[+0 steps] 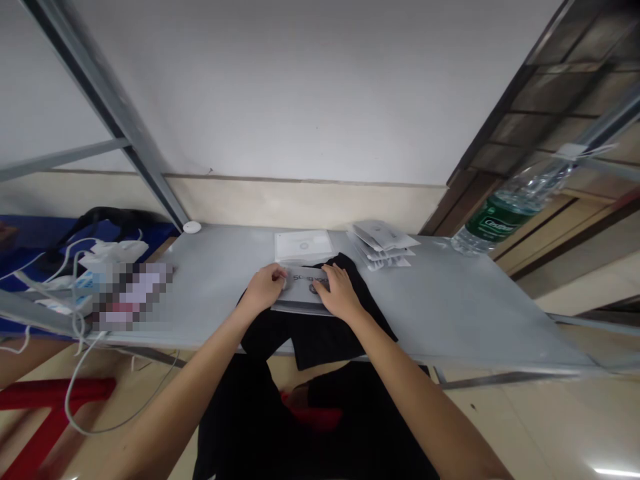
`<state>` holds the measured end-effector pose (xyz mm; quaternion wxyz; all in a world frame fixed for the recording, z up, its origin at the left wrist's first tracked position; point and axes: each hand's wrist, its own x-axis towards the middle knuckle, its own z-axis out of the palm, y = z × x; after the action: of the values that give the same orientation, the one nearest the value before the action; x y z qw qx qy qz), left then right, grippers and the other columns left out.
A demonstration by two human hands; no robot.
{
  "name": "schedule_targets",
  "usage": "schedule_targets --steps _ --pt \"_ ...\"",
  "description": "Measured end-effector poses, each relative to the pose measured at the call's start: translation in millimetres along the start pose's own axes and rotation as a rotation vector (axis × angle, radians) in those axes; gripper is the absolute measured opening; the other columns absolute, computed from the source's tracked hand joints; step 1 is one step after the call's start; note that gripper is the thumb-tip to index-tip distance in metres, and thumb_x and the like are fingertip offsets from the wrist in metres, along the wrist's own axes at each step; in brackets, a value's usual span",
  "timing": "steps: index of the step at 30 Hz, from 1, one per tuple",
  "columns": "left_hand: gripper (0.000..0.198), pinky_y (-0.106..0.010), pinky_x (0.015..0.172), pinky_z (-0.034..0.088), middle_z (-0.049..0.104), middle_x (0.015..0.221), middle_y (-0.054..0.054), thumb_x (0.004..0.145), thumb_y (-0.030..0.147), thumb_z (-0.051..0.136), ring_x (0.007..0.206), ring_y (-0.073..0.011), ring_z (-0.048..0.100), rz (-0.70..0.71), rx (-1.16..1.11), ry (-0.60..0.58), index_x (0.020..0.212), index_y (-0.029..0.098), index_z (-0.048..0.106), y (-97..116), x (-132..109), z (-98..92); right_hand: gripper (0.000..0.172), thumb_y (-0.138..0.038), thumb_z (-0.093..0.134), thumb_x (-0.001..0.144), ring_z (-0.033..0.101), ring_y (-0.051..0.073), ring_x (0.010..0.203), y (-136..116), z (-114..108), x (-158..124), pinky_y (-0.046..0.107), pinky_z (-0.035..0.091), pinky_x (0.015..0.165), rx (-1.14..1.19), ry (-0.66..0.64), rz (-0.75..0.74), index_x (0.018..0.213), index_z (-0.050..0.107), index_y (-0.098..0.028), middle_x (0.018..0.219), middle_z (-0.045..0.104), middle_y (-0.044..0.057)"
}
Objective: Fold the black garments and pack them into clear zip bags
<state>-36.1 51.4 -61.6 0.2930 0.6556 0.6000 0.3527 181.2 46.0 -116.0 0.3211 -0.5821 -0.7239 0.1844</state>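
A grey packet [301, 288] with dark printed lettering lies on black garment-like cloth [330, 337] at the table's near edge. At the packet's left end is my left hand [267, 288], its fingers curled and pinching there. My right hand [343, 291] rests over the right end, fingers stretched out and the thumb apart, covering part of the print. Just behind the packet is a flat white packet [303, 246] with a small round mark. A loose stack of similar whitish packets [381, 243] sits to the right of it.
A water bottle [505, 217] with a green label hangs tilted at the right. White cables and a power strip [113, 257] lie at the left, beside a pixelated area. A small white round object [192, 227] sits at the back left of the grey table [450, 307]. Metal posts frame it.
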Motion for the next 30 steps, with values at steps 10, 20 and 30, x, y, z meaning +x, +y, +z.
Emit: schedule_targets --steps 10,20,30 --pt "0.026 -0.032 0.075 0.051 0.077 0.088 -0.005 0.082 0.022 0.055 0.077 -0.0199 0.065 0.112 -0.233 0.118 0.084 0.020 0.081 25 1 -14.5 0.058 -0.045 0.070 0.084 0.050 0.031 0.141 4 -5 1 0.052 0.037 0.121 0.420 0.239 0.078 0.135 0.054 -0.021 0.145 0.056 0.016" --pt "0.013 -0.024 0.057 0.043 0.072 0.080 -0.003 0.076 0.023 0.070 0.065 -0.0132 0.059 0.136 -0.586 0.052 0.082 0.020 0.082 41 22 -35.6 0.056 -0.037 0.086 0.063 0.075 0.031 0.105 -7 -27 4 0.048 0.063 0.094 1.367 0.172 0.410 0.112 0.062 -0.023 0.109 0.078 0.007" --pt "0.065 -0.021 0.046 0.047 0.069 0.095 -0.005 0.074 0.028 0.084 0.063 -0.0127 0.063 0.023 -0.613 -0.161 0.135 0.028 0.065 38 29 -35.2 0.040 -0.026 0.084 0.066 0.078 0.030 0.096 -16 -36 -2 0.042 0.069 0.077 1.497 0.107 0.501 0.102 0.069 -0.021 0.100 0.081 0.006"
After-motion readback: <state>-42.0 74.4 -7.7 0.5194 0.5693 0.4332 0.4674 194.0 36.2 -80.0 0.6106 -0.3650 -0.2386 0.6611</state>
